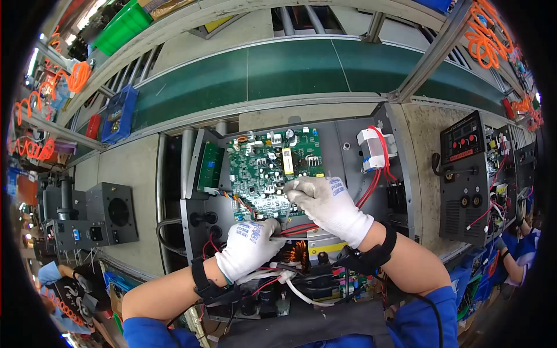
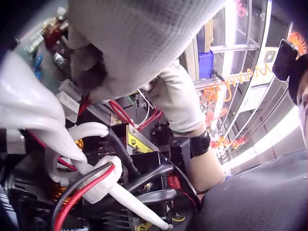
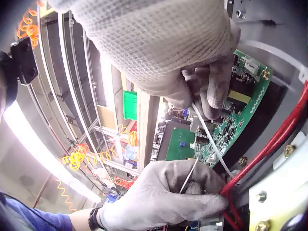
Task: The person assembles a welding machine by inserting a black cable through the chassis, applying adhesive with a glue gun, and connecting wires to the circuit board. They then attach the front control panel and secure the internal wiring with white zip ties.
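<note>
Both hands wear white knit gloves with grey-coated fingers. My right hand (image 1: 331,203) is over the front edge of a green circuit board (image 1: 261,156), its fingers pinching one end of a thin white cable tie (image 3: 211,137). From there the cable tie slants down to a bundle of red wires (image 3: 274,139). Below and left of it, my left hand (image 1: 249,246) grips the red wires with curled fingers beside the board's front edge. Another thin white length stands up from the left fingers in the right wrist view. The left fingertips are partly hidden there.
The board sits in an open grey metal housing (image 1: 194,223). Thick white cables (image 2: 91,168) and a copper coil (image 1: 296,255) lie at the near side. A fan unit (image 1: 110,214) stands left, another machine (image 1: 464,174) right, and a green conveyor (image 1: 290,69) runs behind.
</note>
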Demonstrator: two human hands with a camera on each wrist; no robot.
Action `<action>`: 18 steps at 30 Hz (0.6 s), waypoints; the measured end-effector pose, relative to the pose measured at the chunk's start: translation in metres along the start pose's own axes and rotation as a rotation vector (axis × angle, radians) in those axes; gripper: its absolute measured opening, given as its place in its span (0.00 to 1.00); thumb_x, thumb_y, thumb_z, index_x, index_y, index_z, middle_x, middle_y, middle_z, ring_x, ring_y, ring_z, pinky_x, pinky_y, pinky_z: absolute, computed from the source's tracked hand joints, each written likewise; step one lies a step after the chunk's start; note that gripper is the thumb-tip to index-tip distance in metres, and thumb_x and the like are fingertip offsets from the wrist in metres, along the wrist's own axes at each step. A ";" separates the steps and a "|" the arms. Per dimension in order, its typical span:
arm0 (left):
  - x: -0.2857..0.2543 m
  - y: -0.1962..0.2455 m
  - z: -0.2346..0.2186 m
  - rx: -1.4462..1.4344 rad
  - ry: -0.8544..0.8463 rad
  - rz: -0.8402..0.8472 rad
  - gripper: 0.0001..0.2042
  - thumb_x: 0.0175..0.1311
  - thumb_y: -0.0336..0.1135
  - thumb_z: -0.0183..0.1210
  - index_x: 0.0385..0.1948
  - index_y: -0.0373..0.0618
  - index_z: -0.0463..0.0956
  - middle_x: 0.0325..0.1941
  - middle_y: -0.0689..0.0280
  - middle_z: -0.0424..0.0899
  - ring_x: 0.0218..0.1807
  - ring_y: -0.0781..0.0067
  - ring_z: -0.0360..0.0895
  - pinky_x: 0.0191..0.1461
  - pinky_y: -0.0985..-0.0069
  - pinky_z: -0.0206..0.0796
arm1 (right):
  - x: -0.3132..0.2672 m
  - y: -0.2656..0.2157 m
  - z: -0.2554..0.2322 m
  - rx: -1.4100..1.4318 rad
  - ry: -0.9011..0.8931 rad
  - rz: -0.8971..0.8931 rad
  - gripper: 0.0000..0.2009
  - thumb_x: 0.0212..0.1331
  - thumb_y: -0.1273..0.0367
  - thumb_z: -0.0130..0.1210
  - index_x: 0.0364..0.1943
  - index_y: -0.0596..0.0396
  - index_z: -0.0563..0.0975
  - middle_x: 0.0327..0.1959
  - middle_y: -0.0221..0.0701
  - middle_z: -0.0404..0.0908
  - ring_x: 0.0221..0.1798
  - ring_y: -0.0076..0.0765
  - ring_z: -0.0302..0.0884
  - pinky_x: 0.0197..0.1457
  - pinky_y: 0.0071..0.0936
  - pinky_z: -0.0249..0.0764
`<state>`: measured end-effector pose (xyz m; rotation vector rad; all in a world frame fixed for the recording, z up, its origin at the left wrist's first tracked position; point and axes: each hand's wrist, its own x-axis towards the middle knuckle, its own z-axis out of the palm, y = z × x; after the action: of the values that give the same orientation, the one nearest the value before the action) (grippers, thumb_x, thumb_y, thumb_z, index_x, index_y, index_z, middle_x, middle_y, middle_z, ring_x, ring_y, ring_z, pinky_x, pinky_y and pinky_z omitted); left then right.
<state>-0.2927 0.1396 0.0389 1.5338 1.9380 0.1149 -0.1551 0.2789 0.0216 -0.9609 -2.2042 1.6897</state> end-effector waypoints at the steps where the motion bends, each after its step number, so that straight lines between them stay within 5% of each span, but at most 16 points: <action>1: 0.000 0.003 -0.003 0.026 -0.026 -0.019 0.14 0.55 0.46 0.62 0.34 0.46 0.79 0.23 0.62 0.83 0.28 0.63 0.83 0.32 0.69 0.72 | 0.000 -0.001 -0.001 0.005 -0.017 0.004 0.08 0.65 0.69 0.51 0.41 0.57 0.79 0.24 0.25 0.74 0.27 0.17 0.68 0.30 0.21 0.66; 7: 0.001 0.004 0.001 0.023 0.010 -0.036 0.15 0.54 0.46 0.62 0.33 0.45 0.79 0.22 0.62 0.82 0.28 0.62 0.83 0.33 0.68 0.72 | -0.006 -0.019 -0.003 -0.335 -0.006 -0.031 0.11 0.63 0.66 0.53 0.45 0.55 0.79 0.27 0.33 0.80 0.26 0.26 0.74 0.31 0.26 0.70; 18: -0.002 0.005 0.000 0.031 0.004 -0.031 0.14 0.52 0.46 0.62 0.31 0.46 0.79 0.22 0.61 0.82 0.28 0.60 0.82 0.34 0.67 0.72 | -0.003 -0.007 -0.003 -0.228 0.032 -0.043 0.11 0.63 0.67 0.52 0.46 0.58 0.78 0.27 0.31 0.80 0.27 0.22 0.73 0.32 0.23 0.70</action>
<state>-0.2877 0.1398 0.0417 1.5235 1.9742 0.0749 -0.1533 0.2785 0.0299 -0.9759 -2.4160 1.4164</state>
